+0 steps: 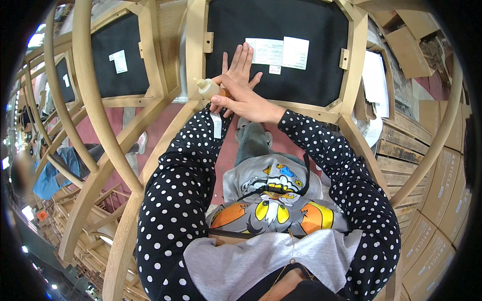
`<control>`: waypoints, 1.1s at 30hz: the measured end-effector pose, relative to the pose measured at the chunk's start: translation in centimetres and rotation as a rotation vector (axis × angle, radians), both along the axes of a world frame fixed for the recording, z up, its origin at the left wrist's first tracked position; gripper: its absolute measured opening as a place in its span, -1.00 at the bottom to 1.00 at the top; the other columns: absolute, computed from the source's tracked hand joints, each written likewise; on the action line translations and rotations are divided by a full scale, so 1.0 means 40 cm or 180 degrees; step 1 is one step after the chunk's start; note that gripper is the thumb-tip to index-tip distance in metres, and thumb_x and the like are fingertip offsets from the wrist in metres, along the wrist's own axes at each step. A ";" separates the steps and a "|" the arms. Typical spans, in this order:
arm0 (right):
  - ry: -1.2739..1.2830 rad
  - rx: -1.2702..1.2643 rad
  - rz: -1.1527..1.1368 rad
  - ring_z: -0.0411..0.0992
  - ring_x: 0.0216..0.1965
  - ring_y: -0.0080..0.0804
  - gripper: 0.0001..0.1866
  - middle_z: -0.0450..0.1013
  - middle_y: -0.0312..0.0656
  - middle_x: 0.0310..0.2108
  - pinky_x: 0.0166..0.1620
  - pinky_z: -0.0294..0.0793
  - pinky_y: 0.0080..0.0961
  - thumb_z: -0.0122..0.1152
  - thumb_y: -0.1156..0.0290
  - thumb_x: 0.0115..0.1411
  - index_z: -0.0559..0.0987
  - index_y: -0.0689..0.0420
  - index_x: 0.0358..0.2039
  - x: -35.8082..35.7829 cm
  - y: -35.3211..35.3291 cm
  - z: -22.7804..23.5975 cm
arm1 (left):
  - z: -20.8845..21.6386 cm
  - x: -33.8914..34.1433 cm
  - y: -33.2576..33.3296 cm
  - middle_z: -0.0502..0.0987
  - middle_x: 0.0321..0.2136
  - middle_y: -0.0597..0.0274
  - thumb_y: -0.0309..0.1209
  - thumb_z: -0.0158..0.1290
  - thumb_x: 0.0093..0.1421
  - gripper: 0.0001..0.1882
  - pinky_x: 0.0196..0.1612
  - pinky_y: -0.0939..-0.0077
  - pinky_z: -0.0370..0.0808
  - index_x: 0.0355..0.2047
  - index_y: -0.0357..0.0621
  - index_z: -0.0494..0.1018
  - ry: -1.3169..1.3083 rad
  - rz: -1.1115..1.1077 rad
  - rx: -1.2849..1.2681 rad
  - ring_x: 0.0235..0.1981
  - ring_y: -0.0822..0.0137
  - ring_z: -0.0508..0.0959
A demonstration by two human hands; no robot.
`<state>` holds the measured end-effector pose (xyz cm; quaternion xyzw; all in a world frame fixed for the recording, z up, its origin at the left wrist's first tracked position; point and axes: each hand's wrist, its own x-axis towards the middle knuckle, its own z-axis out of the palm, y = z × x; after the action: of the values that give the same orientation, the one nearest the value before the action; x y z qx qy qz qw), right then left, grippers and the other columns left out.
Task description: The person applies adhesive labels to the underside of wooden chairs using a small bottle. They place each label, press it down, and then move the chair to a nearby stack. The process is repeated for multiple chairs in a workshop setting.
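Observation:
My left hand lies flat with fingers stretched out on the black fabric beneath a wooden chair seat. Its fingertips are beside the white paper labels stuck on that fabric. My right hand crosses over the left wrist, its fingers wrapped round a small cream squeeze bottle with a nozzle pointing left. Below the bottle, a white printed strip rests against my left cuff; what holds it there I cannot tell. The light wooden seat frame surrounds the fabric.
More wooden chairs with black undersides stand at the left. Curved chair rails rise close by my left arm. Cardboard boxes and a slatted wooden pallet are at the right. Another person in blue is at far left.

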<state>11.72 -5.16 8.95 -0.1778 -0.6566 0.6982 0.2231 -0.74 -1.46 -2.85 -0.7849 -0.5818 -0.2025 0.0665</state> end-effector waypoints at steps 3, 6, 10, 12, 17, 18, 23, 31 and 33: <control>-0.0048 0.0309 -0.0239 0.58 -0.18 -0.31 -0.47 0.48 0.05 -0.09 0.00 0.52 -0.37 0.04 0.02 0.47 0.34 0.21 0.18 0.001 -0.001 0.005 | -0.002 -0.003 0.001 -0.14 0.55 0.12 0.11 0.02 0.30 -0.02 0.46 -0.32 -0.13 0.53 -0.10 -0.12 -0.0054 -0.0035 -0.0018 0.56 0.19 -0.18; -0.0153 0.0428 -0.0362 0.56 -0.15 -0.33 -0.47 0.48 0.04 -0.09 0.03 0.50 -0.38 0.04 0.02 0.47 0.37 0.23 0.16 0.014 0.001 0.020 | -0.010 -0.006 0.003 -0.13 0.55 0.12 0.10 0.04 0.29 -0.02 0.45 -0.35 -0.12 0.53 -0.10 -0.11 -0.0117 -0.0072 0.0016 0.56 0.18 -0.16; -0.0209 0.0254 -0.0152 0.53 -0.16 -0.36 -0.48 0.48 0.01 -0.13 -0.01 0.50 -0.39 0.04 0.01 0.47 0.38 0.22 0.15 0.050 0.012 0.069 | -0.017 -0.009 0.007 -0.02 0.53 0.13 0.10 0.11 0.23 -0.01 0.45 -0.32 -0.12 0.51 -0.09 -0.01 -0.0176 -0.0101 0.0258 0.55 0.21 -0.05; -0.0240 0.0097 0.0053 0.54 -0.24 -0.41 -0.50 0.50 -0.05 -0.22 -0.10 0.53 -0.45 0.02 0.03 0.48 0.37 0.21 0.16 0.068 0.023 0.106 | -0.017 -0.007 0.007 -0.05 0.53 0.10 0.07 0.07 0.26 -0.03 0.43 -0.35 -0.09 0.52 -0.12 -0.04 -0.0158 -0.0127 0.0305 0.55 0.18 -0.07; -0.0219 -0.0659 0.0404 0.58 -0.45 -0.47 -0.48 0.56 -0.15 -0.45 -0.36 0.62 -0.56 -0.08 0.09 0.53 0.22 0.13 0.33 0.118 0.060 0.217 | -0.006 0.010 -0.003 0.18 0.44 0.01 0.01 -0.06 0.37 -0.21 0.47 -0.08 0.04 0.46 -0.19 0.10 0.0263 0.0199 0.0647 0.49 0.19 0.12; -0.0272 -0.0597 0.0301 0.58 -0.46 -0.46 -0.43 0.56 -0.14 -0.45 -0.38 0.62 -0.57 -0.09 0.03 0.52 0.20 0.12 0.35 0.136 0.077 0.238 | -0.003 0.013 -0.001 0.15 0.46 0.07 0.06 -0.07 0.35 -0.19 0.48 -0.11 -0.01 0.45 -0.16 0.10 -0.0897 0.0108 -0.0211 0.50 0.21 0.10; 0.0647 -0.0064 -0.0235 0.65 -0.34 -0.31 -0.52 0.60 -0.05 -0.35 -0.30 0.69 -0.47 -0.14 -0.02 0.53 0.31 0.11 0.18 0.216 0.177 0.289 | 0.014 0.006 -0.010 0.08 0.49 0.19 0.12 -0.05 0.33 -0.15 0.50 -0.13 -0.18 0.47 -0.10 0.07 0.0359 0.0283 -0.0073 0.51 0.24 0.04; 0.0765 0.1052 -0.1657 0.46 0.18 -0.29 -0.52 0.41 -0.03 0.16 0.19 0.51 -0.32 0.14 0.29 0.45 0.23 0.13 0.26 0.191 0.245 0.147 | 0.031 0.007 0.000 0.31 0.22 0.06 -0.35 0.05 0.28 -0.46 0.30 0.03 0.20 0.27 -0.12 0.30 -0.1345 0.0569 0.0697 0.26 0.03 0.30; -0.0090 0.1930 -0.1862 0.43 0.19 -0.28 -0.48 0.37 -0.07 0.18 0.21 0.50 -0.32 0.25 0.36 0.38 0.26 0.13 0.25 0.195 0.231 0.103 | 0.032 0.013 0.003 0.32 0.21 0.07 -0.37 0.05 0.28 -0.48 0.29 0.03 0.21 0.25 -0.11 0.33 -0.1364 0.0571 0.0757 0.25 0.03 0.31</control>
<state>19.51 4.08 13.08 -0.2927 -0.7572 0.3780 0.4451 -0.24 -1.33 -1.56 -0.6560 -0.6220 -0.4244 0.0511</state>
